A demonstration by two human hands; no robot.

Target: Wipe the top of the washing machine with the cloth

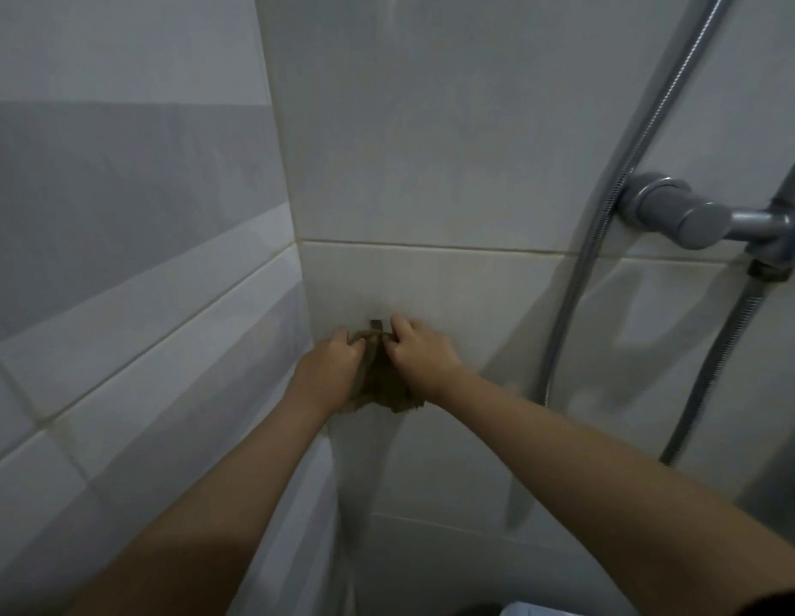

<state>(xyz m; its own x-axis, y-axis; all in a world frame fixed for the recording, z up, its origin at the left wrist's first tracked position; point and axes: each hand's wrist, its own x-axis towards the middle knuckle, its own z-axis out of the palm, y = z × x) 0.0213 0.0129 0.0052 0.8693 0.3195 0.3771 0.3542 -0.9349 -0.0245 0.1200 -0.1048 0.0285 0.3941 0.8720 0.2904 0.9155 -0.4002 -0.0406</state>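
Against the tiled wall (431, 171), near its corner, left hand (331, 362) and right hand (424, 353) each pinch the brown cloth (378, 384) with curled fingers (398, 324), at a small hook (376, 324).

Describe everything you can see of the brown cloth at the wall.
The cloth is brown, soft and crumpled, of a rough-looking fabric. It hangs bunched against the pale wall tile, close to the corner, its top edge at a small dark hook on the wall. The left hand pinches its upper left edge and the right hand grips its upper right, both closed on it. Its ragged lower edge droops free below the wrists. The blur hides any weave or pattern.
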